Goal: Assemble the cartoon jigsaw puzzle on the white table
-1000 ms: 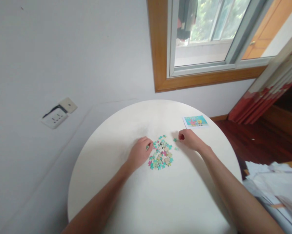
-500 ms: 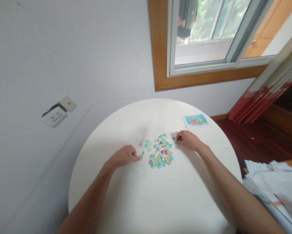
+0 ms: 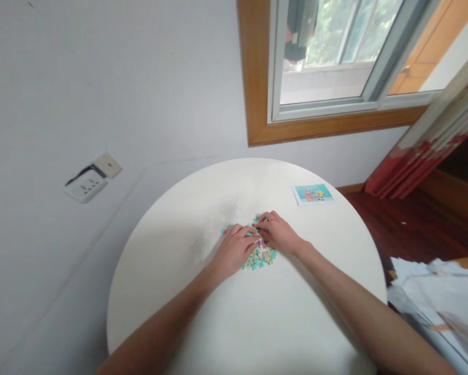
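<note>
A loose heap of small jigsaw puzzle pieces (image 3: 260, 256), teal, pink, yellow and beige, lies on the round white table (image 3: 281, 317). My left hand (image 3: 239, 244) rests over the heap's left side with its fingers stretched out across the pieces. From the right, my right hand (image 3: 276, 232) reaches over the upper part of the heap, fingers extended towards the left hand. The fingertips of both hands nearly meet. Pieces beneath the hands are hidden. I see no piece held in either hand.
A teal picture card (image 3: 312, 194) with cartoon figures lies at the table's back right. Behind stand a wall with a socket (image 3: 86, 186) and a wood-framed window (image 3: 328, 122). Papers (image 3: 441, 297) are piled beyond the table's right edge, below a red and white curtain (image 3: 406, 161).
Both hands have come inward from either side onto the heap. The left moved right, the right moved left. Their fingers, pinched before, are now spread over the pieces.
</note>
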Tool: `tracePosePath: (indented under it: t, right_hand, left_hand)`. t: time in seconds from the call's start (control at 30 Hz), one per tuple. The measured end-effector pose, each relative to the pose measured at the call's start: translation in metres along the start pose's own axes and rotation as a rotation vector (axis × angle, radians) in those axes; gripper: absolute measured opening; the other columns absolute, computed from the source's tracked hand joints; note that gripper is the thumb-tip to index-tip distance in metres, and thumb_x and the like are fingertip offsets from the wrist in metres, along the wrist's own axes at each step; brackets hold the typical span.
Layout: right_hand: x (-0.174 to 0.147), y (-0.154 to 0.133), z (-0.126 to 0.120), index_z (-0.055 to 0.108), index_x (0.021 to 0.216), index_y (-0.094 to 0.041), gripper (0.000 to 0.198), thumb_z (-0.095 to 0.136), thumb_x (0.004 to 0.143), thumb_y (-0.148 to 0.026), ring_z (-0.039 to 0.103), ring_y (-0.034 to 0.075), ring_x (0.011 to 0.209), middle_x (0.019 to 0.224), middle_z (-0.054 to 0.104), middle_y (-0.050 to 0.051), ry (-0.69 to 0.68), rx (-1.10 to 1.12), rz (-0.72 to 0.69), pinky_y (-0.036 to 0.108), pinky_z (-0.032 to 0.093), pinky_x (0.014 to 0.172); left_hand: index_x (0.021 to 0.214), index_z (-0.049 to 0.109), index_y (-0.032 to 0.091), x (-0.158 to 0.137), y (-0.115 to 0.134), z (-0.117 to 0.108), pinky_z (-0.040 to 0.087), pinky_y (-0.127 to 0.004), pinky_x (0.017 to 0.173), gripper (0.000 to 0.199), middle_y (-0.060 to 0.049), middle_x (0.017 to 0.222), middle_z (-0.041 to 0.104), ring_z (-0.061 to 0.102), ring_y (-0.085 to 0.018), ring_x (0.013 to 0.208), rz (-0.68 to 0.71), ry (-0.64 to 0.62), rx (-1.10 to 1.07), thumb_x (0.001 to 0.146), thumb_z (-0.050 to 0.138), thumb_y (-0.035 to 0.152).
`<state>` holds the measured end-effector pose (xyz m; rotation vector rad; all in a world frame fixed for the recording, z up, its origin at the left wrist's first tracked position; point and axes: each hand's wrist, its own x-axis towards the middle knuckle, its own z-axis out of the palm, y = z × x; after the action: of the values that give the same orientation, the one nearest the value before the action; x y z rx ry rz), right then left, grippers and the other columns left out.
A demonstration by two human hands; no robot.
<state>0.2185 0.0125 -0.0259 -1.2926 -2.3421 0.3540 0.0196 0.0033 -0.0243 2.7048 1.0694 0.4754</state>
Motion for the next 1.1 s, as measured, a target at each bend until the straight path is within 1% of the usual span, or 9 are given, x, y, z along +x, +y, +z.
tracePosePath:
  t: [0.3,0.4,0.5,0.57,0.63,0.73,0.93,1.03,1.1]
  right_hand:
    - [0.008,0.003,0.005,0.071,0.09,-0.018,0.019,0.053,0.093,-0.016,0.05,0.019,0.092,0.091,0.062,0.007,-0.02,-0.069,0.043,0.028,0.038,0.084]
    - [0.009,0.002,-0.005,0.07,0.086,-0.017,0.024,0.049,0.096,-0.018,0.053,0.018,0.093,0.089,0.065,0.007,0.055,-0.077,0.087,0.026,0.038,0.083]
    - [0.003,0.01,-0.023,0.071,0.087,-0.018,0.022,0.051,0.095,-0.021,0.057,0.018,0.092,0.091,0.068,0.007,0.118,-0.096,0.237,0.025,0.039,0.078]
    - [-0.004,0.022,-0.037,0.072,0.087,-0.018,0.021,0.052,0.093,-0.021,0.061,0.017,0.086,0.09,0.071,0.007,0.094,-0.101,0.389,0.025,0.039,0.073]
    - [-0.011,0.034,-0.048,0.073,0.089,-0.018,0.021,0.053,0.092,-0.023,0.063,0.018,0.084,0.088,0.073,0.007,0.082,-0.102,0.524,0.025,0.039,0.072]
    - [-0.018,0.046,-0.056,0.074,0.09,-0.019,0.02,0.055,0.091,-0.027,0.065,0.02,0.085,0.089,0.074,0.008,0.064,-0.141,0.629,0.026,0.039,0.07]
    - [-0.012,0.035,-0.052,0.072,0.089,-0.019,0.02,0.053,0.091,-0.023,0.066,0.022,0.087,0.096,0.073,0.011,0.029,-0.293,0.61,0.028,0.039,0.067]
    - [-0.009,0.028,-0.049,0.071,0.086,-0.018,0.022,0.049,0.091,-0.019,0.065,0.023,0.086,0.096,0.072,0.012,0.017,-0.339,0.558,0.028,0.039,0.066]
    - [-0.008,0.025,-0.048,0.071,0.086,-0.018,0.022,0.049,0.091,-0.017,0.065,0.022,0.085,0.095,0.071,0.012,-0.002,-0.347,0.548,0.028,0.039,0.066]
  left_hand:
    - [0.086,0.071,0.02,0.008,0.0,0.009,0.043,-0.036,0.092,0.005,-0.003,0.099,0.068,0.056,-0.02,0.098,-0.08,0.106,-0.122,0.087,0.067,0.017]
    - [0.091,0.07,0.019,0.008,-0.001,0.009,0.044,-0.035,0.092,0.006,-0.002,0.097,0.067,0.055,-0.019,0.097,-0.108,0.146,-0.133,0.087,0.067,0.017]
    - [0.108,0.07,0.024,0.006,-0.001,0.008,0.042,-0.036,0.095,0.02,-0.003,0.108,0.064,0.052,-0.021,0.104,-0.093,0.151,-0.076,0.091,0.062,0.018]
    - [0.114,0.069,0.028,0.004,-0.001,0.006,0.042,-0.037,0.095,0.025,-0.003,0.113,0.062,0.05,-0.022,0.107,-0.067,0.107,-0.012,0.092,0.061,0.021]
    - [0.112,0.07,0.03,0.003,-0.002,0.005,0.042,-0.038,0.094,0.023,-0.004,0.113,0.061,0.049,-0.022,0.106,-0.045,0.059,0.04,0.091,0.062,0.023]
    - [0.103,0.073,0.027,0.005,-0.002,0.003,0.042,-0.038,0.092,0.015,-0.005,0.11,0.062,0.05,-0.022,0.105,-0.026,0.031,0.055,0.092,0.062,0.025]
    - [0.091,0.073,0.02,0.008,-0.01,-0.009,0.043,-0.034,0.088,0.025,-0.006,0.093,0.069,0.057,-0.02,0.093,-0.083,0.051,-0.108,0.098,0.05,0.027]
    - [0.093,0.073,0.018,0.0,-0.024,-0.027,0.044,-0.029,0.081,0.023,-0.005,0.089,0.071,0.062,-0.018,0.085,-0.209,-0.002,-0.239,0.095,0.052,0.027]
    - [0.096,0.071,0.017,-0.009,-0.037,-0.041,0.044,-0.027,0.069,0.02,-0.002,0.077,0.07,0.062,-0.016,0.072,-0.368,-0.048,-0.298,0.088,0.057,0.028]
